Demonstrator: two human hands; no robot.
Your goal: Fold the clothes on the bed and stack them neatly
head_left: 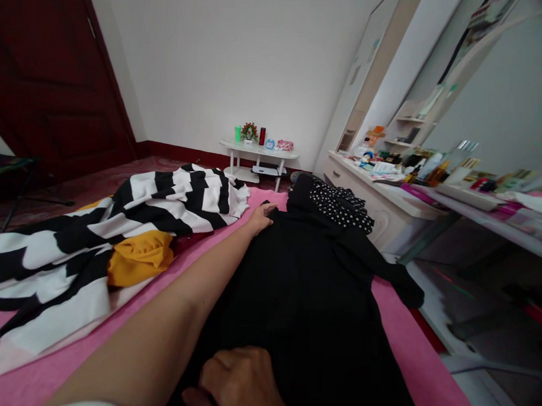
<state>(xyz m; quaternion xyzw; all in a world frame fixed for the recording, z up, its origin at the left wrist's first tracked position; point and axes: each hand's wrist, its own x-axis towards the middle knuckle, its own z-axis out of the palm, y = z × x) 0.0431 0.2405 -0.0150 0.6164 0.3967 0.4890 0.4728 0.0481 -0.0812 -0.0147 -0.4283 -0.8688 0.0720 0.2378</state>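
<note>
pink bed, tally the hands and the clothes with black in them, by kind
Hands: 2, the left hand and the right hand
Plain black garment: 1
White-dotted black garment: 1, as far as the heap shows
Black-and-white patterned garment: 1, as far as the folds show
Total: 5

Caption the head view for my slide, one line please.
Left hand and right hand on a black garment spread over a pink sheet, black-and-white cloth at left.

black garment (304,275) in matt cloth, pink sheet (410,344) in plush-looking cloth, smooth matt wall (214,59)
</note>
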